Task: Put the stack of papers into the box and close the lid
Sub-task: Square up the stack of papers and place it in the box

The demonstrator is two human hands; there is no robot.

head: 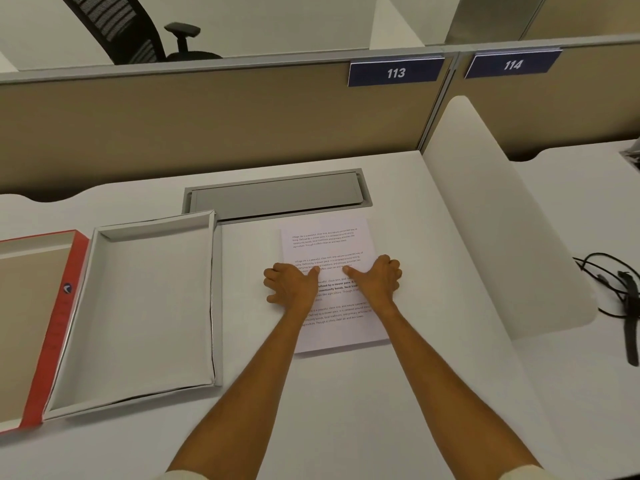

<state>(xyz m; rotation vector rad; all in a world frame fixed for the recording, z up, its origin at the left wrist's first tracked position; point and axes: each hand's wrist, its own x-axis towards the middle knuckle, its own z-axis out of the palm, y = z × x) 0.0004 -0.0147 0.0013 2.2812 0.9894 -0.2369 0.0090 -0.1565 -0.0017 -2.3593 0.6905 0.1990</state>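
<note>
The stack of papers (pixel 327 242), white with printed text, lies flat on the white desk right of centre. My left hand (pixel 294 285) grips its left edge, thumb on top and fingers curled down beside the edge. My right hand (pixel 375 280) holds the right edge the same way. The box (pixel 138 306) is white, shallow and open, and sits to the left of the papers with nothing in it. Its lid (pixel 57 327), red outside and tan inside, lies inside-up against the box's left side.
A grey cable hatch (pixel 277 195) is set into the desk behind the papers. A white divider panel (pixel 502 220) stands at the right, with black cables (pixel 620 289) beyond it. A tan partition (pixel 207 126) with sign 113 closes the back.
</note>
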